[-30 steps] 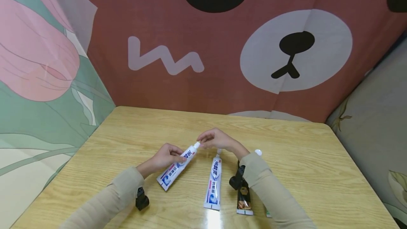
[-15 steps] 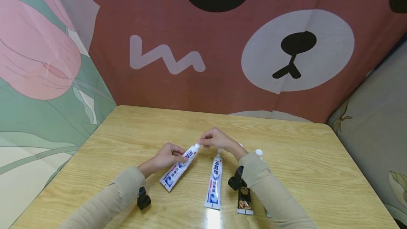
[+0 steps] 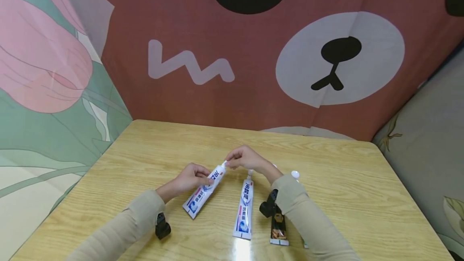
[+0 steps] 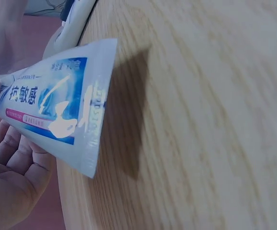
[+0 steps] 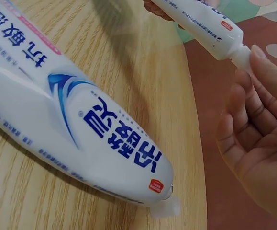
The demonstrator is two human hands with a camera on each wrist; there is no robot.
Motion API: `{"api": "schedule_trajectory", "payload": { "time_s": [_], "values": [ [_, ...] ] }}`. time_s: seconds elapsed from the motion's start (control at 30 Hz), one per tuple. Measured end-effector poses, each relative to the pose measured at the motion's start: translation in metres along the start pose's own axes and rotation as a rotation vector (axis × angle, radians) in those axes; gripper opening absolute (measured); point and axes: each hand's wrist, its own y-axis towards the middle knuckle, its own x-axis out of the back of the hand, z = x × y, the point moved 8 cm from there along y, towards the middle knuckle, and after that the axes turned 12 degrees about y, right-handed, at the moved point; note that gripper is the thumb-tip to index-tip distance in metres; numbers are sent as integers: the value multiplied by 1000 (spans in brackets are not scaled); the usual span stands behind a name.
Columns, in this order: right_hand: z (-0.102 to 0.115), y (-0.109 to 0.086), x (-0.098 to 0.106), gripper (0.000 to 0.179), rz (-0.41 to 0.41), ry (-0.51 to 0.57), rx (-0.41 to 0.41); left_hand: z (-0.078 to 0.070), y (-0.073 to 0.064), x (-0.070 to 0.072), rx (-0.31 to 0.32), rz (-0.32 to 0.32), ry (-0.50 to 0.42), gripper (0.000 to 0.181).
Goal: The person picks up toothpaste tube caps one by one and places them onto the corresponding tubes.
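My left hand [image 3: 192,177] grips a white and blue toothpaste tube [image 3: 200,196] by its body, tilted with the neck toward the upper right. In the left wrist view the tube's flat crimped end [image 4: 100,110] is raised above the wood and casts a shadow. The right hand [image 3: 248,158] pinches the white cap [image 5: 242,58] at that tube's neck between thumb and fingers. A second tube of the same kind [image 3: 243,208] lies on the table below the right hand, its translucent cap [image 5: 166,208] in place.
A black toothpaste tube [image 3: 278,228] lies partly under the right forearm. Farther right, a white cap [image 3: 295,174] and a green-edged tube end [image 3: 305,245] show around the sleeve. The wooden table [image 3: 163,140] meets a patterned cloth [image 3: 203,104] at its back edge.
The held toothpaste tube has shifted slightly to the right with the left hand. The right fingers have stayed at its cap, with small shifts. The tubes on the table stay put.
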Motion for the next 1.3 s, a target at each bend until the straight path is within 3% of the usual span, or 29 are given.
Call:
{"api": "schedule_trajectory", "payload": {
  "time_s": [0.17, 0.4, 0.57, 0.83, 1.03, 1.3],
  "values": [
    [-2, 2, -1, 19, -6, -58, 18, 0, 1, -3, -1, 12, 5, 28],
    [-1, 0, -2, 27, 50, 40, 44, -2, -1, -2, -2, 1, -8, 28],
    [4, -3, -1, 20, 66, 36, 87, -1, 0, -1, 10, -5, 4, 29],
    [-4, 0, -2, 16, -9, 1, 7, 5, 2, -5, 14, 6, -11, 28],
    [-3, -2, -5, 24, 22, 31, 12, 4, 1, -3, 8, 0, -15, 29],
    [1, -2, -6, 15, 31, -22, 12, 2, 0, -5, 19, 4, 13, 26]
  ]
}}
